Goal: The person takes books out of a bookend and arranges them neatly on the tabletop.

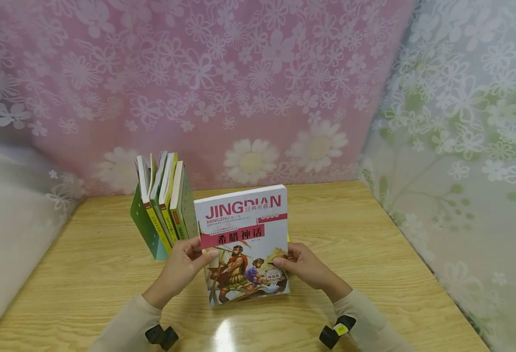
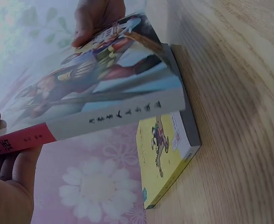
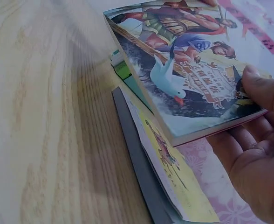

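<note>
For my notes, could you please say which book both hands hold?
The white book with the red title band, gripped at its sides; the yellow book rests on the table, the other books stand in the green holder.

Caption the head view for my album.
Left hand and right hand hold a book near other books on a wooden table.

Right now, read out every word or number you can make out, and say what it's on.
"JINGDIAN": top of the white illustrated book.
"MINGZHU": below it, same cover.
"希腊神话": pinkish-red band on that cover.
"神话": the book's red spine section.
Too small or blurred: its remaining print, the upright yellow-and-green books, the yellow-covered book, and the yellow label on the black wrist device.
</note>
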The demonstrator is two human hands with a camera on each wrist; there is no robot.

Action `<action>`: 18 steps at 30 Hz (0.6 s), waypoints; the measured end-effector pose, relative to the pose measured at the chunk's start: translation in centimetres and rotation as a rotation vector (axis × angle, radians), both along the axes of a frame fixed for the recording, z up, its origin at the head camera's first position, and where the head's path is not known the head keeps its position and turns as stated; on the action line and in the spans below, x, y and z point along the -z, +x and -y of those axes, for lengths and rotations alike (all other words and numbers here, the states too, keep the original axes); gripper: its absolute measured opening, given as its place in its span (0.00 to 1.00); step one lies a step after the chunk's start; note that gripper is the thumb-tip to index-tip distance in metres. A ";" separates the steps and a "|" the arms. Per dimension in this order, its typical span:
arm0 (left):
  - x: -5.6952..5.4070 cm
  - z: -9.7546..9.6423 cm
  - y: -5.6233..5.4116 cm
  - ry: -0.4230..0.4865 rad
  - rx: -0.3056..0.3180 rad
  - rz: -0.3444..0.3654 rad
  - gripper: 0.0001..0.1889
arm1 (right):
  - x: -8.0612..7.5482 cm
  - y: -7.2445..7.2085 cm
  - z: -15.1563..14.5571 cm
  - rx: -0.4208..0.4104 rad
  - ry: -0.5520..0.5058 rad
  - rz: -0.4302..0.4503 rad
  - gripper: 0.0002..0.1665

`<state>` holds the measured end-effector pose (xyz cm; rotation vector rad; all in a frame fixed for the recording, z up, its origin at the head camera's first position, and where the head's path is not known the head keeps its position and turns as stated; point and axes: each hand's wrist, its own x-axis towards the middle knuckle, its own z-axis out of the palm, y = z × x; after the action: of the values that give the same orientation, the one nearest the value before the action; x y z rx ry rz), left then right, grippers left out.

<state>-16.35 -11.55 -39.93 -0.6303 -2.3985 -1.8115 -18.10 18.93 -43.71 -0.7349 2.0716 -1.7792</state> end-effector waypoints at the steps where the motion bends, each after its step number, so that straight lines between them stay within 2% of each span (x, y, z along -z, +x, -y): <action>1: 0.0 0.0 -0.2 -0.001 0.000 0.029 0.11 | 0.1 0.0 0.0 0.006 -0.008 0.002 0.25; 4: 0.0 0.0 -0.9 0.008 0.021 0.108 0.08 | 0.4 0.0 0.0 0.016 -0.039 0.008 0.24; 10: 0.3 0.2 -1.9 0.104 0.051 0.233 0.19 | 0.7 -0.1 0.0 0.027 -0.050 0.022 0.23; 13: 0.3 0.3 -2.1 0.112 0.033 0.271 0.20 | 0.7 -0.1 0.1 0.034 -0.041 0.018 0.23; 18: 0.1 0.2 -2.3 0.121 -0.039 0.313 0.24 | 0.4 -0.3 0.1 0.046 -0.039 -0.003 0.22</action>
<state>-18.61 -11.71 -40.07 -0.3055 -2.4341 -2.1585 -18.39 18.83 -44.08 -0.7068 2.0773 -1.8485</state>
